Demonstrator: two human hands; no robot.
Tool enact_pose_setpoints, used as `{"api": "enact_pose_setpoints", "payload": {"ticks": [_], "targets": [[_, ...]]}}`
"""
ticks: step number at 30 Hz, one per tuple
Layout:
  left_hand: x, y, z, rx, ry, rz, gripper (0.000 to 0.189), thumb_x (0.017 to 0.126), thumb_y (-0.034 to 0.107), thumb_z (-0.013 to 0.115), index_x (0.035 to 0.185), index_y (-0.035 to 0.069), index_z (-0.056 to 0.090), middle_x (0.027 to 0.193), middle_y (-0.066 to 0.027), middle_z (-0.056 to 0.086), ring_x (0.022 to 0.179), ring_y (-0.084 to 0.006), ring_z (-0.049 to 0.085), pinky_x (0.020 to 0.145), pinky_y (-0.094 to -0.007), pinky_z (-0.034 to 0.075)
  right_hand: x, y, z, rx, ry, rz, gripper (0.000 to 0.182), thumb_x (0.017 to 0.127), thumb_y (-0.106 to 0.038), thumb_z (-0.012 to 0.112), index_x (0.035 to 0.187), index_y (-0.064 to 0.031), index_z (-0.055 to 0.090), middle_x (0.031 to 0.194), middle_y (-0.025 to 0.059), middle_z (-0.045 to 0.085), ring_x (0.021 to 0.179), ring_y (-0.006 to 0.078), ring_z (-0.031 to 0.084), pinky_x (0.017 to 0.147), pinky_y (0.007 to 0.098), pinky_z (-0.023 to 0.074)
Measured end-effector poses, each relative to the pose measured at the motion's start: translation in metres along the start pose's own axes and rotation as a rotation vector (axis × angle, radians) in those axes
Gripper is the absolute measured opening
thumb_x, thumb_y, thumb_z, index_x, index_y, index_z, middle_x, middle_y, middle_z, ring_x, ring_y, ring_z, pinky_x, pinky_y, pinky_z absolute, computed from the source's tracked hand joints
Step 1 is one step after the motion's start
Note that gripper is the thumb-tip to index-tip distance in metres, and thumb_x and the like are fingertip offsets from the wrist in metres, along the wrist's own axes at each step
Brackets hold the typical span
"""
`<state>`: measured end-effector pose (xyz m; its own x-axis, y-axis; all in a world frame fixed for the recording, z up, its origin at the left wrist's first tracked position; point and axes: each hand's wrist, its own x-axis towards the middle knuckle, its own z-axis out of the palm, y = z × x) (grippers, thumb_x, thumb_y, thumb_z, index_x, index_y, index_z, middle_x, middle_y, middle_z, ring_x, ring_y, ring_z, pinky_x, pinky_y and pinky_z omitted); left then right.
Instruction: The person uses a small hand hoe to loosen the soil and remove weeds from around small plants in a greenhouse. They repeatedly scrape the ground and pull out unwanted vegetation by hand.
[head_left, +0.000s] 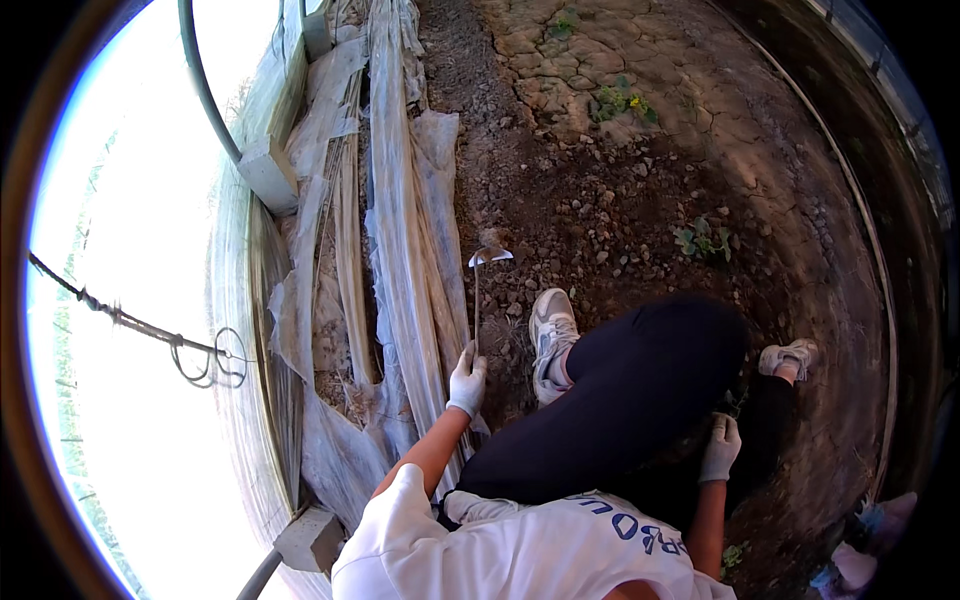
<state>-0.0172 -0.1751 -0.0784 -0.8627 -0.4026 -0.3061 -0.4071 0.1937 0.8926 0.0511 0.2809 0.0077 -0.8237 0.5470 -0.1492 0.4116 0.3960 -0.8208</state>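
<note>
My left hand (468, 381), in a white glove, is closed around the lower end of a thin-handled hoe (477, 300). Its pale curved blade (491, 257) rests at the edge of the loose brown soil, beside the plastic sheeting. On the other side of my bent legs, my right hand (721, 442), also gloved, has its fingers together around a small weed or sprig (737, 401); the stem between the fingers is hard to make out. A small leafy plant (703, 239) grows in the crumbly soil beyond my knee.
Crumpled plastic sheeting (405, 187) runs along the left, with concrete blocks (268, 174) and curved poles beside it. Farther ahead, a yellow-flowered plant (621, 103) grows in cracked soil. A long pale hose or pipe (862, 202) curves down the right. Pale bundled items (855, 566) lie at lower right.
</note>
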Motion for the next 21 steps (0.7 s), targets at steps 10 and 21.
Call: {"api": "enact_pose_setpoints", "payload": {"ticks": [10, 21], "targets": [[0.097, 0.31, -0.009, 0.244, -0.458, -0.05, 0.051, 0.095, 0.019, 0.045, 0.141, 0.007, 0.028, 0.072, -0.0054, 0.057, 0.048, -0.009, 0.045, 0.04, -0.0241, 0.041, -0.015, -0.057, 0.061, 0.087, -0.276, 0.185, 0.028, 0.09, -0.027, 0.054, 0.1, -0.0018, 0.062, 0.078, 0.0086, 0.062, 0.071, 0.0173, 0.056, 0.067, 0.0311, 0.0447], [0.023, 0.309, 0.127, 0.282, -0.77, -0.157, 0.027, 0.089, 0.013, 0.05, 0.115, 0.012, 0.044, 0.073, -0.0045, 0.053, 0.049, -0.0093, 0.047, 0.038, -0.0227, 0.039, -0.034, -0.031, 0.097, 0.871, -0.608, 0.699, 0.029, 0.092, -0.031, 0.055, 0.089, -0.0025, 0.06, 0.077, 0.0073, 0.063, 0.062, 0.0179, 0.062, 0.056, 0.0326, 0.0525]]}}
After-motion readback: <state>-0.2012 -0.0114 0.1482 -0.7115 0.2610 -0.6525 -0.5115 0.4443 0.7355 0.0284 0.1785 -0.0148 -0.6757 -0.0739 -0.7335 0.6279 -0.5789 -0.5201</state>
